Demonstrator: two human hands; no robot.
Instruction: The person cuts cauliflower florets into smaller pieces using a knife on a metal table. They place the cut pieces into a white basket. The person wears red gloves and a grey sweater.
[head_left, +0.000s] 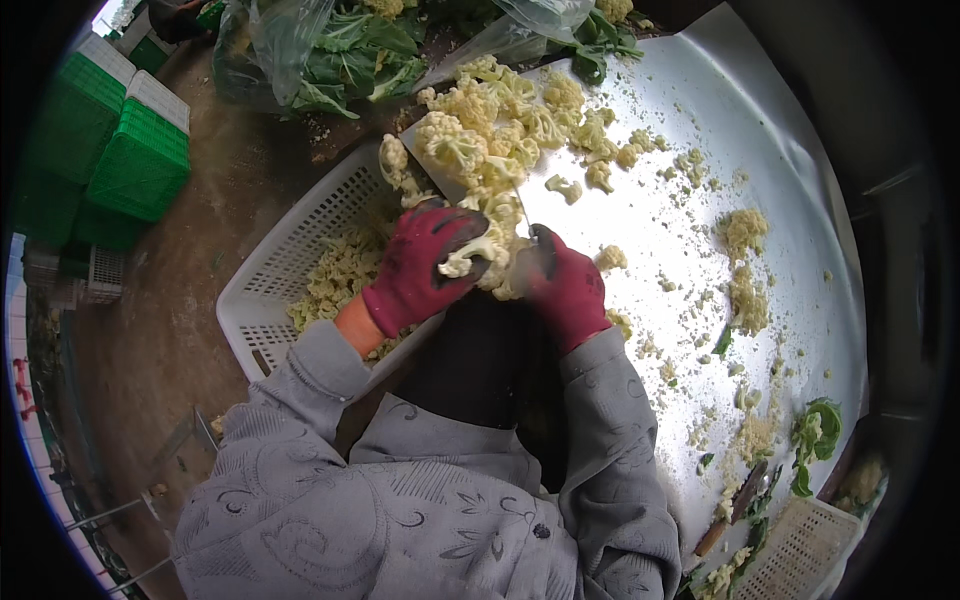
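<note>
My left hand (431, 259), in a dark red glove with dark fingers, grips a cauliflower piece (469, 255) with its cut stem showing. Close on its right, my right hand (562, 285) wears a matching glove, partly blurred. A thin knife (520, 204) points up from that fist, its handle hidden by the fingers. More cauliflower lies behind and between the hands; where the held piece ends is unclear. Past them, a heap of cauliflower florets (487, 120) covers the metal tabletop's near-left corner. Below my left hand, a white perforated plastic crate (270, 259) holds many small florets (337, 277).
Crumbs and loose florets (746, 232) dot the metal tabletop (667, 97). A wooden-handled knife (710, 538) lies beside a white basket (806, 536) at lower right. Leaves in clear plastic bags (292, 45) stand beyond the crate. Green crates (142, 157) are stacked at left.
</note>
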